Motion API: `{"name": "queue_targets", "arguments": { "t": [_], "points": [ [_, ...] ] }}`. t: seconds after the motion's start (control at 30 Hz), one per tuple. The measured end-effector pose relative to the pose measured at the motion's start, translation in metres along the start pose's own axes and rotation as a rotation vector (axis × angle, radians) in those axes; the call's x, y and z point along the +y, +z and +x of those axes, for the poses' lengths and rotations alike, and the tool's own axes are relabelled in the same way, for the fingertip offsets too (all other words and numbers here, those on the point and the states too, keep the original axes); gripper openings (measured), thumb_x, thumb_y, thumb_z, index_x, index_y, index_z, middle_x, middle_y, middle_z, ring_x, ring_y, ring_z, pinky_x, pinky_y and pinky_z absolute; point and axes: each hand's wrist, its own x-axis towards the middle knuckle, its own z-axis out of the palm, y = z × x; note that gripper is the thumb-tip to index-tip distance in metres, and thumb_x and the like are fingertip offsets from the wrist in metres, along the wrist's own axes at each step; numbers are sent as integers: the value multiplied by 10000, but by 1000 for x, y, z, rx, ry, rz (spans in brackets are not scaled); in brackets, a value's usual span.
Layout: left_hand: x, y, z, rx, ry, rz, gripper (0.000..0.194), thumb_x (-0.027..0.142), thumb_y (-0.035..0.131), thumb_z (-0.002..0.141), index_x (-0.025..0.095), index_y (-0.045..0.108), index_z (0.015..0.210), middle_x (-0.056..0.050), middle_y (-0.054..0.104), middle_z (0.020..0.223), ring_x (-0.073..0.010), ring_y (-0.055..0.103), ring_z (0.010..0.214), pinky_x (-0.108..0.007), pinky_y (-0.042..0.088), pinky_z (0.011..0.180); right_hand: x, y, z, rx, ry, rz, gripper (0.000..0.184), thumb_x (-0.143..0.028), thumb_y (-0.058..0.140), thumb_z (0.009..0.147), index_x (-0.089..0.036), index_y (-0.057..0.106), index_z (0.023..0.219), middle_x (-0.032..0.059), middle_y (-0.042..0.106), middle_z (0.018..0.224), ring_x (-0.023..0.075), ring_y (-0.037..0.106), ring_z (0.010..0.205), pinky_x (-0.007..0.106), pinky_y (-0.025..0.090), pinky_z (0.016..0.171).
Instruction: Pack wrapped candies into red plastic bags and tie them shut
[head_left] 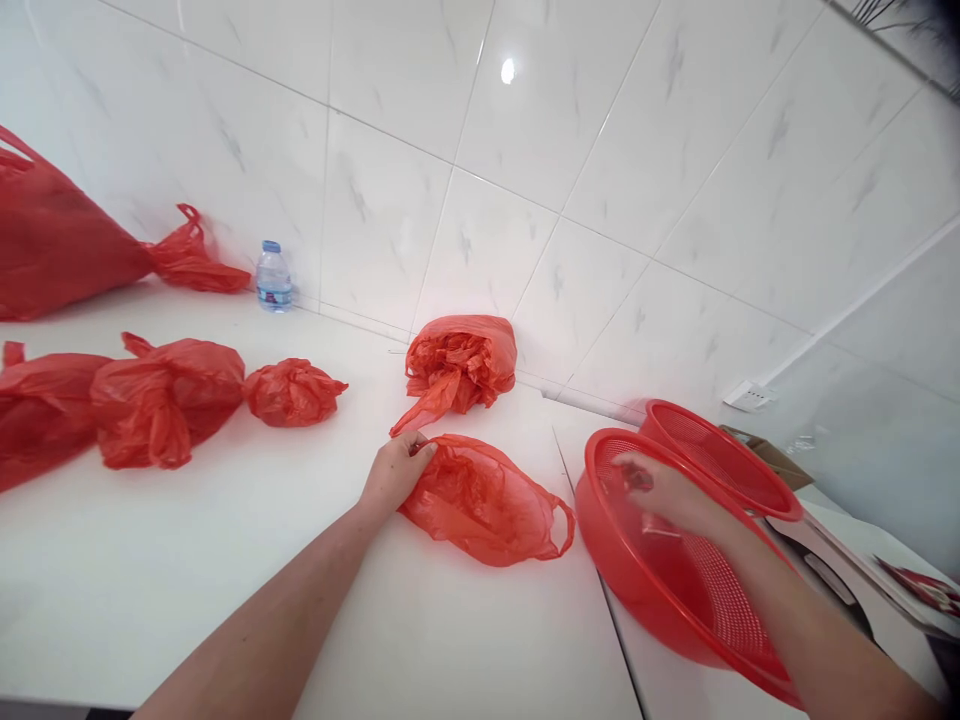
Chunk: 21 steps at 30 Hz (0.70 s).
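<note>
My left hand (pixel 399 470) pinches the rim of a thin red plastic bag (pixel 480 505) lying on the white table with its mouth spread open. One loop handle of this bag points right, towards the basket. Over a large red plastic basket (pixel 675 590) with perforated sides is my right hand (pixel 652 490), its fingers curled and blurred. Something small and reddish shows at these fingers, too smeared to name. Just below them appears a small, pale, see-through piece (pixel 661 526); whether it hangs from the hand cannot be made out.
Behind the open bag sits a bundle of red plastic bags (pixel 461 365) against the tiled wall. Several tied red bags (pixel 169 400) stand at left, near a small water bottle (pixel 274 278). A second red basket (pixel 720 455) is behind the large one. A seam (pixel 611 610) divides the tabletops.
</note>
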Motion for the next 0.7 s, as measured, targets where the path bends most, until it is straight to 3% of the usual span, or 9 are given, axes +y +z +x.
{"name": "queue_targets", "arguments": {
  "t": [0.07, 0.17, 0.27, 0.37, 0.53, 0.6, 0.7],
  "points": [
    [0, 0, 0, -7, -6, 0, 261, 450, 467, 777, 213, 555, 712, 1, 612, 706, -168, 565, 659, -266, 410, 593, -11, -12, 5, -88, -49, -66, 426, -149, 577, 642, -247, 627, 1054, 42, 645, 905, 196, 619, 785, 265, 496, 593],
    [0, 0, 1, 0, -1, 6, 258, 441, 465, 777, 211, 560, 709, 2, 613, 703, -165, 565, 658, -265, 409, 595, -47, -15, 0, -54, -221, -126, 440, -157, 554, 686, -288, 599, 1103, 35, 603, 1059, 204, 589, 928, 265, 510, 669],
    [-1, 1, 1, 7, 7, 15, 260, 441, 464, 776, 211, 561, 702, 8, 611, 695, -161, 560, 648, -264, 405, 586, -90, 10, -14, -185, -406, -114, 449, -118, 510, 699, -327, 602, 1086, 18, 564, 1130, 168, 593, 826, 243, 504, 579],
    [-3, 0, 1, -12, 4, -11, 263, 449, 472, 776, 212, 568, 714, 6, 619, 706, -164, 569, 657, -262, 409, 583, -117, 53, -27, -372, -671, -214, 510, -9, 425, 685, -301, 608, 1062, 26, 547, 1137, 138, 581, 809, 266, 497, 692],
    [-2, 0, 1, -30, 10, -45, 258, 443, 469, 784, 213, 575, 733, 4, 629, 713, -164, 576, 660, -262, 416, 591, -116, 119, -26, -456, -924, -342, 527, 11, 415, 702, -308, 604, 1077, 13, 569, 1121, 158, 564, 875, 297, 472, 752],
    [0, -1, 1, -25, 9, -31, 252, 433, 470, 786, 212, 575, 729, 6, 624, 698, -161, 572, 651, -262, 414, 591, -112, 130, -20, -443, -997, -366, 544, 5, 445, 698, -318, 591, 1111, 7, 566, 1166, 192, 534, 1014, 345, 443, 863],
    [1, -1, 1, -15, 3, -14, 240, 423, 472, 785, 215, 574, 719, 13, 617, 688, -155, 561, 639, -259, 404, 580, -107, 122, -8, -361, -974, -351, 515, -53, 508, 716, -301, 566, 1164, 36, 542, 1236, 224, 488, 1132, 394, 396, 951]
  ]
}}
